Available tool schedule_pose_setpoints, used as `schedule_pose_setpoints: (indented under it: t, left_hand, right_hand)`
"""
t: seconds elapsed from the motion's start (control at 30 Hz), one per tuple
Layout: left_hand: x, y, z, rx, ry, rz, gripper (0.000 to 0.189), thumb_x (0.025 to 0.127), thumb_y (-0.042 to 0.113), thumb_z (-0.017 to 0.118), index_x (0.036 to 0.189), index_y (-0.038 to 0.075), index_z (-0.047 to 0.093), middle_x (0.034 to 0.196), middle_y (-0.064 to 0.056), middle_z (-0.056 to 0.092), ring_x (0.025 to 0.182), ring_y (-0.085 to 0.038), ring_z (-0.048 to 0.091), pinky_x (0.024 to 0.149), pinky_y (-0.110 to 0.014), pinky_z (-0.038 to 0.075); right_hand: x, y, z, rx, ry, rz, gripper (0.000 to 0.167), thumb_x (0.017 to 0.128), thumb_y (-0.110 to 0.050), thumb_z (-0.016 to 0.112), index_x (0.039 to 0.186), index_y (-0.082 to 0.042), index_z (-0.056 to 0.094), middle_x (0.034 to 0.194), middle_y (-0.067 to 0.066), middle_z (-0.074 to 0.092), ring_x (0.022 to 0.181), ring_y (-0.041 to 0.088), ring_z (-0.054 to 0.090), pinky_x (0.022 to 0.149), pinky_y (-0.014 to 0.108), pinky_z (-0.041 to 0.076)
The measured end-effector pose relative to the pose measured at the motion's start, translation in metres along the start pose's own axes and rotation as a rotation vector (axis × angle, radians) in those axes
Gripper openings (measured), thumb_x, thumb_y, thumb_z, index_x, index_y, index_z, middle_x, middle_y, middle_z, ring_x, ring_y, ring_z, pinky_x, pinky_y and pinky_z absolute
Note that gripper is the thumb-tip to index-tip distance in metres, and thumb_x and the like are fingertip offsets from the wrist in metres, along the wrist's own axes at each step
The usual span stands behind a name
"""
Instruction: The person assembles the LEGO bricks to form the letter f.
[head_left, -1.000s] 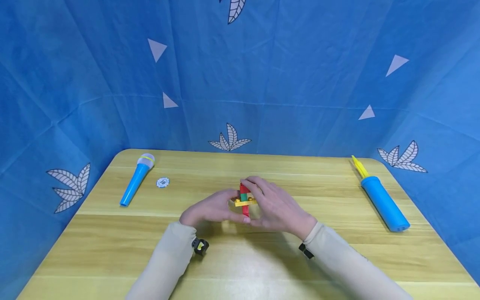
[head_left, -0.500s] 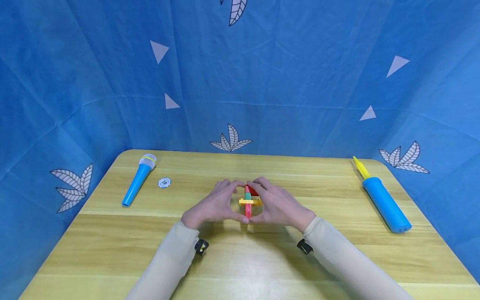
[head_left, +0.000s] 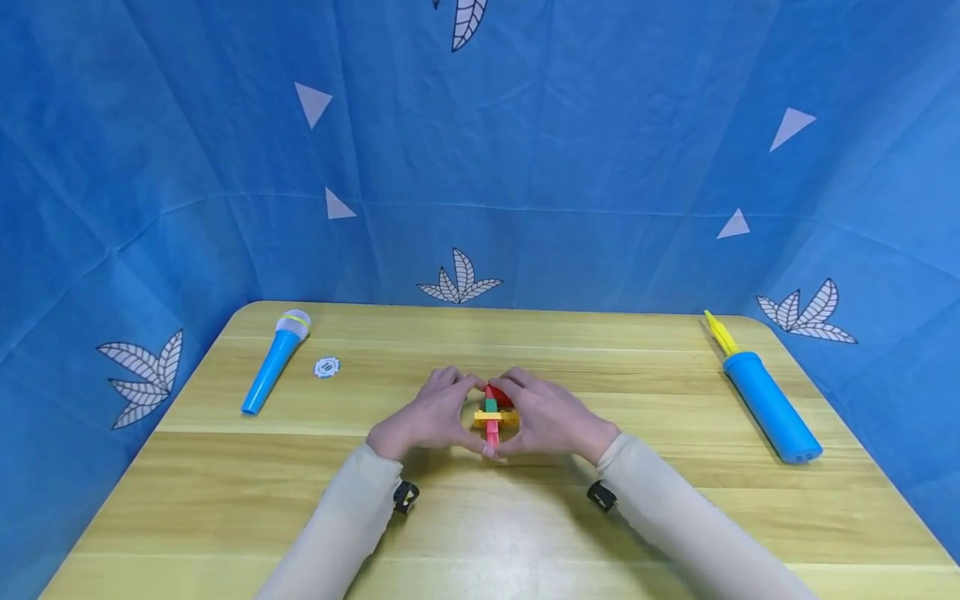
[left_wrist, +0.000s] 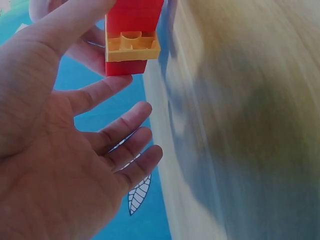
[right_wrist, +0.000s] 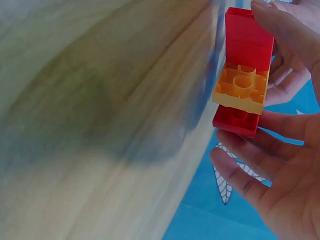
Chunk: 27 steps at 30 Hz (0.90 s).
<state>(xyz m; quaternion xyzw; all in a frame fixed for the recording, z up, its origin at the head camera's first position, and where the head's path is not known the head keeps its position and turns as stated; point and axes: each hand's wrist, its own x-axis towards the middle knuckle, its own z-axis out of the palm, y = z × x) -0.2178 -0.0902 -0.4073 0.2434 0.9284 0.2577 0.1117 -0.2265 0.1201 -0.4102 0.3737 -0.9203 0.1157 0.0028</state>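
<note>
A small model of toy building bricks [head_left: 492, 405] sits between the two hands in the head view. It has red ends, a green brick [head_left: 491, 405] and a yellow crosspiece [head_left: 483, 416]. My left hand [head_left: 427, 421] and right hand [head_left: 561, 423] pinch it together, thumbs at the near end and index fingers at the far red end. Hollow undersides of the yellow brick [right_wrist: 239, 89] and the red brick [right_wrist: 235, 121] show in the right wrist view. In the left wrist view, the lower fingers [left_wrist: 132, 117] spread away from the bricks.
A blue toy microphone [head_left: 273, 364] and a round chip marked 10 [head_left: 327, 367] lie at the table's back left. Over on the right lies a blue hand pump [head_left: 771, 408] with a yellow nozzle. Blue patterned cloth [head_left: 555, 150] hangs behind the wooden table [head_left: 495, 533].
The brick model has turned straighter and shifted slightly toward me and lower. My left fingers have moved from its side to its far end, meeting the right fingers there.
</note>
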Motion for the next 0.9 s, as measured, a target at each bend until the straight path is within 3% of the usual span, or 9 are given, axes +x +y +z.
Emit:
schedule_pose_setpoints:
  t: [0.3,0.9]
  left_hand:
    - [-0.0018,-0.0026,0.0037,0.008,-0.004,-0.006,0.097,0.063,0.056,0.088,0.14,0.013,0.05,0.114,-0.006,0.046,0.107,-0.024,0.038,0.089,-0.04,0.037]
    - [-0.0042,-0.0031,0.0041,-0.002,-0.034,-0.021,0.096,0.065,0.058,0.086,0.142,0.013,0.049,0.118,-0.006,0.045,0.112,-0.027,0.037,0.091,-0.043,0.038]
  right_hand:
    - [0.0001,-0.0036,0.0027,0.037,-0.058,0.056,0.1,0.072,-0.067,0.076,0.145,-0.005,0.046,0.136,0.01,0.052,0.111,0.024,0.058,0.089,0.041,0.05]
    - [0.0001,-0.0025,0.003,0.09,-0.108,0.065,0.097,0.073,-0.063,0.078,0.145,-0.006,0.046,0.141,0.012,0.05,0.124,0.029,0.051,0.098,0.044,0.044]
